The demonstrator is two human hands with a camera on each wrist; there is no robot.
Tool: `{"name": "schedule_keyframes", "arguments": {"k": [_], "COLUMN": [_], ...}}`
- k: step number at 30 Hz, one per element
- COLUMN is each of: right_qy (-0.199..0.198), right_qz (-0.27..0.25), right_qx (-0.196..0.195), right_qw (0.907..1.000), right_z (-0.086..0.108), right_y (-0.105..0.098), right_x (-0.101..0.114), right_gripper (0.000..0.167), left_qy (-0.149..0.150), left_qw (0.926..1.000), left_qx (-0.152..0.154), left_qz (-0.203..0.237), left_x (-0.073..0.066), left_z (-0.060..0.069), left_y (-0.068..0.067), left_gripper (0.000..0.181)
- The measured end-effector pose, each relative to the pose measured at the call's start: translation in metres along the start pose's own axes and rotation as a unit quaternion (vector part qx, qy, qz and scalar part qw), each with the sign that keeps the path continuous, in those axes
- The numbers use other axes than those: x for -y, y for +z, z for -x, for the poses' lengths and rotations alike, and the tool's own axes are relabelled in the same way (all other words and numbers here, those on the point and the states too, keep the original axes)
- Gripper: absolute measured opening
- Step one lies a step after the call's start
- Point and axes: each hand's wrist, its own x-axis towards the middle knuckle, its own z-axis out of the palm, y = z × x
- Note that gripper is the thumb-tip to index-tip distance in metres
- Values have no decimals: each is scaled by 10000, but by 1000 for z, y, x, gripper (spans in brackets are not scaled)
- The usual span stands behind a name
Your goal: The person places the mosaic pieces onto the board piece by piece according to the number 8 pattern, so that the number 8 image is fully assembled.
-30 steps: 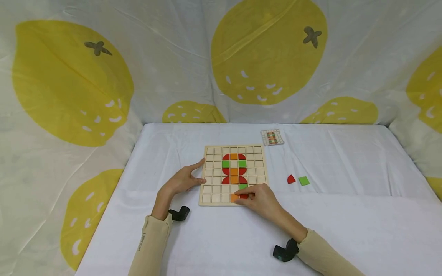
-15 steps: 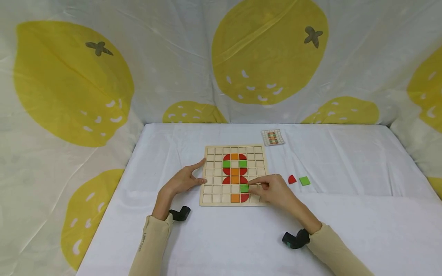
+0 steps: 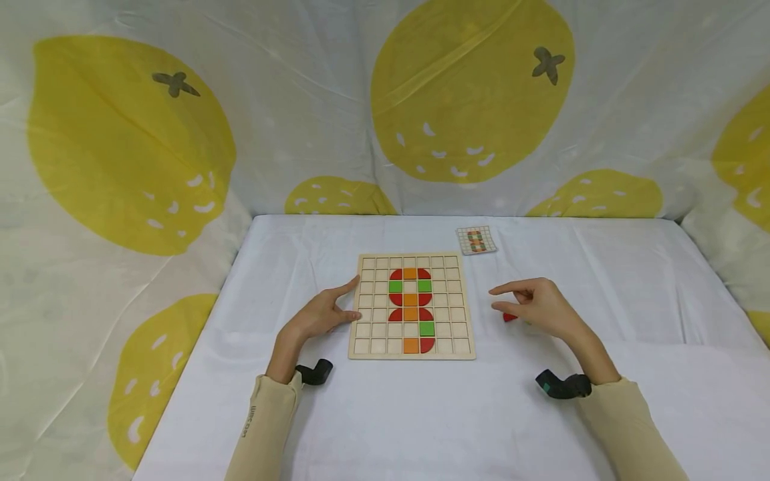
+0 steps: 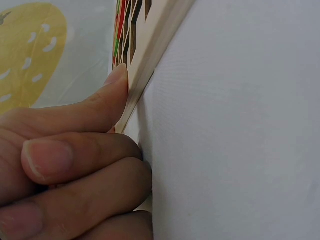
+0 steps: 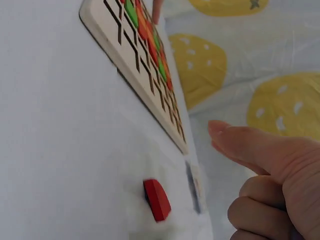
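A pale wooden grid board (image 3: 452,330) lies flat on the white-covered table. Red rounded pieces, orange squares (image 3: 410,300) and green squares (image 3: 426,328) fill several of its cells. At the board's left edge, my left hand (image 3: 315,315) touches the rim with the tips of its thumb and index finger; its other fingers are curled in the left wrist view. My right hand (image 3: 544,308) hovers right of the board, thumb and index finger apart with nothing between them. Partly under its thumb in the head view is a loose red quarter-round piece (image 5: 159,201). My right hand hides where the loose green square lay.
A small pattern card (image 3: 477,240) lies behind the board's far right corner. Behind the table hangs a white cloth with yellow lemons (image 3: 469,93). Black wrist cameras (image 3: 563,385) jut from both sleeves.
My right hand has left the orange square in the board's front row and moved right, past the green square, off the board to the loose pieces. My left hand has stayed put.
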Motion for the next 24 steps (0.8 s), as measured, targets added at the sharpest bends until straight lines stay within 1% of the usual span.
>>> {"name": "schedule_keyframes", "arguments": {"k": [5, 11, 15, 18, 21, 24], "right_qy": [194, 332, 216, 70, 95, 174], "right_qz": [31, 24, -38, -266, -412, -340], "right_qx": [93, 345, 511, 667, 763, 788], "right_qw": [9998, 9988, 9985, 9974, 9962, 9962], "right_z": [3, 5, 7, 9, 11, 13], "right_y": [-17, -29, -34, -37, -42, -46], "right_x": [-14, -27, -38, -49, -57, -64], "right_gripper": [33, 34, 33, 32, 33, 34], "left_qy": [24, 45, -8, -60, -85, -86], "left_qw": [10000, 10000, 10000, 10000, 9999, 9999], "left_qx": [-2, -19, -21, -8, 1, -19], "left_qz": [48, 32, 26, 66, 94, 75], "left_x": [1, 2, 0, 0, 0, 0], "left_z": [0, 0, 0, 0, 0, 0], "left_y": [0, 0, 1, 1, 1, 1], "left_gripper": [86, 86, 86, 86, 86, 86]}}
